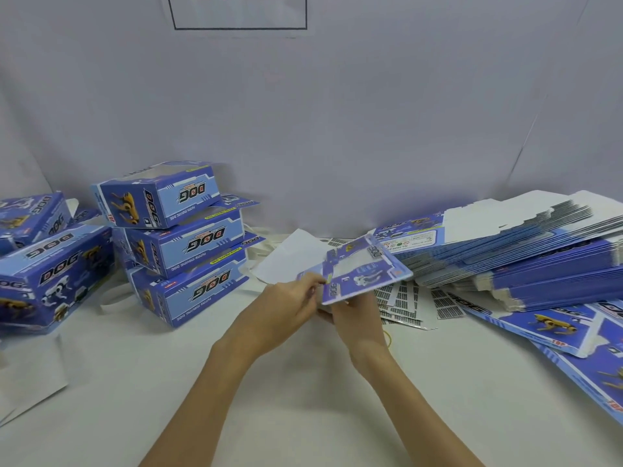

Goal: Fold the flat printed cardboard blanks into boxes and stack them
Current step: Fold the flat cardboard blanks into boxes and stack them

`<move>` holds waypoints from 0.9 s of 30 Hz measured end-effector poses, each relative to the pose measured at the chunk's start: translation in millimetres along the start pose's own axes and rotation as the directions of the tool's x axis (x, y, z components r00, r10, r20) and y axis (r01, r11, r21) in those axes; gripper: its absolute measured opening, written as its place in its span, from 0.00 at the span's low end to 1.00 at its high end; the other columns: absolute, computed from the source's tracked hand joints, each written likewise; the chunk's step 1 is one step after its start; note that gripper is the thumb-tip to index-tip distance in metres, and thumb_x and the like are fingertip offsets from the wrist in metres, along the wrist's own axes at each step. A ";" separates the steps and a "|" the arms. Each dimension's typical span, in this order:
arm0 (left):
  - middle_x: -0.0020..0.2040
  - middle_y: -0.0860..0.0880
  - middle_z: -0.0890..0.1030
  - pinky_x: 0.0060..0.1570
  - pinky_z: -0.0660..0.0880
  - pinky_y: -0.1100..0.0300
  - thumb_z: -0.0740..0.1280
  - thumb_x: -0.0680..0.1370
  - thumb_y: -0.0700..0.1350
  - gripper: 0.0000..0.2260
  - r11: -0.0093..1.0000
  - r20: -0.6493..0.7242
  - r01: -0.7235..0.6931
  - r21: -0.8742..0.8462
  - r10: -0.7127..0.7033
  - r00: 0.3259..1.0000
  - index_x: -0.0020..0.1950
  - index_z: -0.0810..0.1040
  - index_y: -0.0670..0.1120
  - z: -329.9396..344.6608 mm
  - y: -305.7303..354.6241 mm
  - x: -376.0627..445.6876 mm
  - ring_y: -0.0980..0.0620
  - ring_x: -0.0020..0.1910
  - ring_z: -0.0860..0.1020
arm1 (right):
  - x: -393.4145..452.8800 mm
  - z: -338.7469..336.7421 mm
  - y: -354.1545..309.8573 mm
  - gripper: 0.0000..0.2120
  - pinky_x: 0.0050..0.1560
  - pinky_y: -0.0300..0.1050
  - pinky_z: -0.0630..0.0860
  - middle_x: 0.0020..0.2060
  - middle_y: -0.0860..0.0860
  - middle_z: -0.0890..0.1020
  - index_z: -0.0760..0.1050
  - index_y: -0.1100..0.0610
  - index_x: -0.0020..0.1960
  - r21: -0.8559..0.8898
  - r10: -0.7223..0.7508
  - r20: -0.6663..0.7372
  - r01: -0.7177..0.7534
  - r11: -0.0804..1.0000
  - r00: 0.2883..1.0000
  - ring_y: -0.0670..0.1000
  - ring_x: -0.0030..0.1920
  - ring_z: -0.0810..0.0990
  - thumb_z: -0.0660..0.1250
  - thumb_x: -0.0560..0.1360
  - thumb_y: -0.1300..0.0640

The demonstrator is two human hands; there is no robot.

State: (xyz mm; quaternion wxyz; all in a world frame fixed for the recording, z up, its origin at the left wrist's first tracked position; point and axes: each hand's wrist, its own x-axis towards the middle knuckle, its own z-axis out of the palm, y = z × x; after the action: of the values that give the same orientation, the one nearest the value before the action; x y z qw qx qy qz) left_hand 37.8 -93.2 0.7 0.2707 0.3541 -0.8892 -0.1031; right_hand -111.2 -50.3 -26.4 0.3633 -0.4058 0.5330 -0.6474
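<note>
We hold one flat blue printed cardboard blank [362, 269], glossy, with a rectangular cut-out window and the word DOG along its edges, tilted above the white cloth-covered table [303, 382]. Our left hand [290, 306] pinches the blank's near left corner, fingers curled round the edge. Our right hand [354, 315] sits under the blank's near edge with its fingers hidden beneath the card, so it seems to be grasping from below, though we cannot see the fingertips.

Right of the blank lies a slumped heap of flat blue blanks [522, 251], thin edges fanned like a deck, with white unprinted backs showing on top. Nearer than that heap, a few more loose flat blanks [556, 326] lie face up, showing a yellow robot dog. Just beyond and beneath the blank we see white paper sheets printed with small black barcode blocks [401, 298], and a plain white sheet [290, 261] to the blank's left.

Well left of the blank stands a stack of three folded blue boxes [182, 244], rectangular, the top one turned askew. Further left rests a larger-looking folded blue box [54, 274] lying tilted, with another folded box [30, 217] behind it. A pale grey wall [337, 112] rises behind the blank.
</note>
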 end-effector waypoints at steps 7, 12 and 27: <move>0.63 0.52 0.79 0.45 0.71 0.57 0.62 0.83 0.58 0.25 0.830 -0.134 0.270 0.488 -0.235 0.963 0.78 0.61 0.56 22.2 19.6 2.1 0.46 0.57 0.82 | -20.5 10.7 8.3 0.17 0.54 0.55 0.84 0.52 0.52 0.88 0.80 0.53 0.59 0.211 0.122 0.056 -0.132 0.969 0.991 0.53 0.53 0.86 0.78 0.72 0.61; 0.67 0.53 0.76 0.48 0.76 0.59 0.65 0.83 0.56 0.33 0.869 -0.146 0.260 0.420 -0.219 0.965 0.84 0.52 0.57 21.6 18.1 0.8 0.51 0.57 0.81 | -15.8 14.2 12.2 0.10 0.45 0.46 0.84 0.45 0.44 0.89 0.78 0.50 0.58 0.241 0.107 0.108 -0.131 0.962 0.988 0.45 0.46 0.87 0.68 0.83 0.64; 0.61 0.55 0.84 0.52 0.81 0.65 0.71 0.78 0.49 0.21 0.868 -0.350 0.026 -0.496 -0.227 0.909 0.70 0.80 0.46 -10.8 -21.3 -2.3 0.60 0.59 0.83 | -5.9 -14.7 2.9 0.42 0.60 0.63 0.83 0.67 0.59 0.81 0.54 0.38 0.83 -0.039 0.149 0.397 -0.145 0.989 0.906 0.61 0.60 0.86 0.70 0.82 0.66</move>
State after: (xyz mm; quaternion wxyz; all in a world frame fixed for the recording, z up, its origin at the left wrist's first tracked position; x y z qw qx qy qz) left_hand 57.4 -107.1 0.8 0.5170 0.3481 -0.7360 -0.2642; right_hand -122.1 -39.7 -31.6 0.5101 -0.4893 0.4796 -0.5199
